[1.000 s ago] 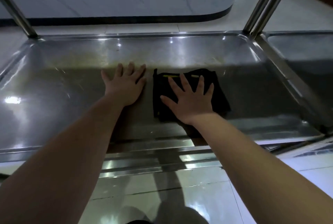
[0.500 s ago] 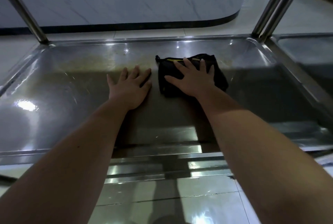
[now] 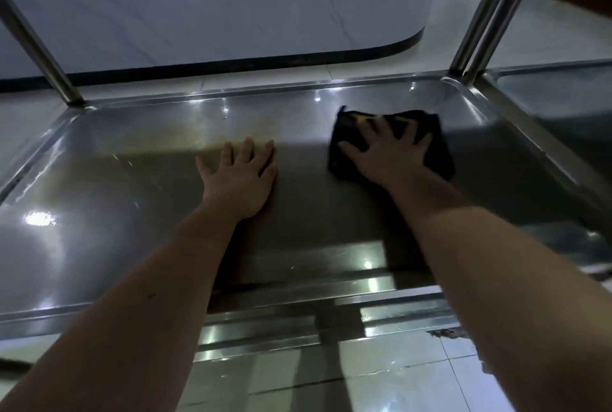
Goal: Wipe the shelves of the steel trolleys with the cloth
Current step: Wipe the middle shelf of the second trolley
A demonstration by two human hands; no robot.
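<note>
Right hand [image 3: 390, 153] is spread flat, fingers straight, pressing the black cloth [image 3: 438, 150] directly beneath them on the trolley shelf [image 3: 132, 180]. Left hand [image 3: 240, 176] braces flat, holding nothing. The far-right corner lies just beyond the fingertips.

We see the shelf [image 3: 132, 186] as bare steel, smooth and glossy, throwing back bright glints of light, with a dull yellowish haze across its far half. On the shelf, the cloth [image 3: 442, 156] looks like soft black fabric, matt, with a thin yellow strip near its far edge. The posts [image 3: 486, 24] at the shelf's far corners are polished round steel tube. Beyond the shelf a panel [image 3: 231, 24] looks like pale veined stone, smooth with a faint sheen, above a dark glossy band [image 3: 298, 59]. Below the shelf's near rim the floor [image 3: 397, 378] is pale glazed tile, mirror-bright.
</note>
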